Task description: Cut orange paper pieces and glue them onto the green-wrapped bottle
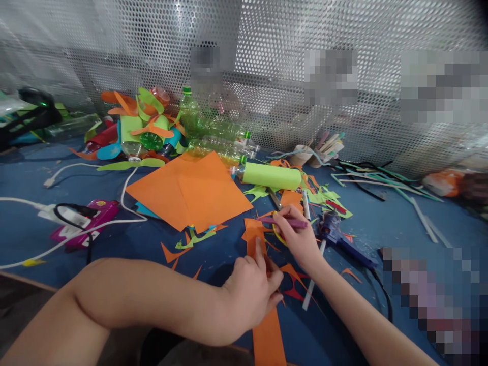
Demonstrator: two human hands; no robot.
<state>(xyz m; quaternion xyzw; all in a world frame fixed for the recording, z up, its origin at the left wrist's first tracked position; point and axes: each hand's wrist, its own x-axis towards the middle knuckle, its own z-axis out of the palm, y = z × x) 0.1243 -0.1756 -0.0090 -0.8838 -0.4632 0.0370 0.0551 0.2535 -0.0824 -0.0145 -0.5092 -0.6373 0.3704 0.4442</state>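
Note:
My left hand (pixel 251 290) lies on a long orange paper strip (pixel 267 335) that runs toward me across the blue table (pixel 229 254). Its fingers are curled and press the strip down. My right hand (pixel 295 234) is closed around a purple pen (pixel 292 222), whose tip points left at the strip's far end. A yellow ring (pixel 277 235) shows under the right hand. Orange paper offcuts (pixel 293 284) lie around both hands.
Large orange paper sheets (pixel 190 190) lie beyond the hands. A green-wrapped bottle (pixel 270 176), plastic bottles (pixel 217 137) and paper craft pieces (pixel 141 127) stand further back. A blue glue gun (pixel 337 236) lies right, a pink glue gun (pixel 89 218) with white cables left. Perforated metal wall behind.

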